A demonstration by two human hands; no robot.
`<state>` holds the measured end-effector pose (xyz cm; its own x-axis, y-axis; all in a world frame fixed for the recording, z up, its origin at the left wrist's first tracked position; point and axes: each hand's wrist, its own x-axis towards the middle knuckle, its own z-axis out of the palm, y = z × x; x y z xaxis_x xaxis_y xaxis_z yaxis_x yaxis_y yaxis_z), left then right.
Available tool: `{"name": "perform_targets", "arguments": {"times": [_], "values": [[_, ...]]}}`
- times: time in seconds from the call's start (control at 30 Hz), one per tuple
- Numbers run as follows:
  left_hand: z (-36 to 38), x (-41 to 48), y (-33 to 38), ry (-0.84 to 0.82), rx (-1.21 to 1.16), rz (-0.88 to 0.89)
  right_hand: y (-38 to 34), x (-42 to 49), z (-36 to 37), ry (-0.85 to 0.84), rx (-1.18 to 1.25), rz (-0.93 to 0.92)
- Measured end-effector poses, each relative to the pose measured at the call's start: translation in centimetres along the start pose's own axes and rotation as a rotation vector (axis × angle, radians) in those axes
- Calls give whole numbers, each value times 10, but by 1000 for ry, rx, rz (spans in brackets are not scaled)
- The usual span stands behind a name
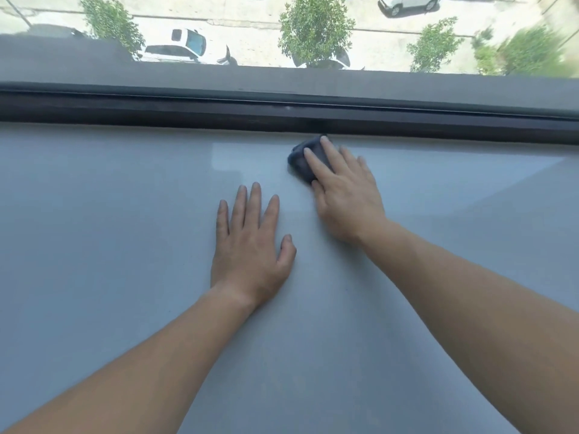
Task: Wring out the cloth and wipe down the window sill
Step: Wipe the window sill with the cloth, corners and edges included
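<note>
A wide pale grey window sill [109, 230] fills most of the view. A small dark blue-grey cloth [301, 160] lies bunched on it at the far edge, right against the dark window frame. My right hand [343, 191] presses flat on the cloth, fingers spread over it, and covers its right part. My left hand [250, 242] rests palm down on the bare sill, a little nearer and to the left, fingers apart and holding nothing. Both forearms are bare.
A dark window frame [282, 111] with a track runs across the back of the sill. Through the glass, far below, are a street, parked white cars [185, 48] and small trees [316, 26]. A glossy patch [225, 158] shows left of the cloth.
</note>
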<state>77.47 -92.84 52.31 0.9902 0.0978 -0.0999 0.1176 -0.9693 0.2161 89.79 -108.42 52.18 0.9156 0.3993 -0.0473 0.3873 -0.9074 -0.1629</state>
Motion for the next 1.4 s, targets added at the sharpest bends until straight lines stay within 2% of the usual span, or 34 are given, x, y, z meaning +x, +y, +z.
{"name": "perform_targets", "arguments": {"times": [0.13,0.17,0.3,0.33,0.37,0.47,0.5,0.57,0.67,0.73,0.83,0.87,0.93,1.03,1.07,1.13,1.2,1.23,1.33,1.4], "values": [[0,0,-1,-3,-1,6,40,-5,-9,76,53,485],[-1,1,-1,1,0,3,35,-8,-7,85,34,498],[-1,1,0,-5,4,-2,35,-22,-10,5,43,136],[-1,1,-1,-6,7,-5,50,-20,-13,-8,34,121],[-1,1,0,-8,14,-6,67,-17,-17,1,39,179],[0,0,1,-8,21,-5,89,-14,-21,67,93,516],[0,0,2,-5,19,-9,82,-15,-18,84,71,539],[0,2,2,-5,12,-9,69,-24,-13,91,42,405],[0,2,0,7,-7,-2,88,-39,-19,7,48,69],[0,1,1,17,-16,-3,115,-36,-25,-2,56,139],[1,0,5,44,-23,29,116,-36,-24,81,87,432],[1,-1,5,64,-28,50,102,-43,-20,93,72,422],[1,-2,6,110,-20,116,79,-67,-10,77,60,239],[0,-9,16,170,-40,176,94,-89,-14,-30,43,-10],[-1,-13,23,177,-72,164,109,-84,-17,-34,39,11],[0,-28,42,162,-139,125,135,-74,-22,5,76,199],[7,-50,64,123,-174,81,136,-74,-22,56,107,357],[11,-62,76,106,-181,64,126,-81,-20,73,89,362],[26,-91,103,63,-148,49,101,-123,-16,18,77,133],[35,-98,109,44,-108,48,110,-142,-19,-69,54,-35]]}}
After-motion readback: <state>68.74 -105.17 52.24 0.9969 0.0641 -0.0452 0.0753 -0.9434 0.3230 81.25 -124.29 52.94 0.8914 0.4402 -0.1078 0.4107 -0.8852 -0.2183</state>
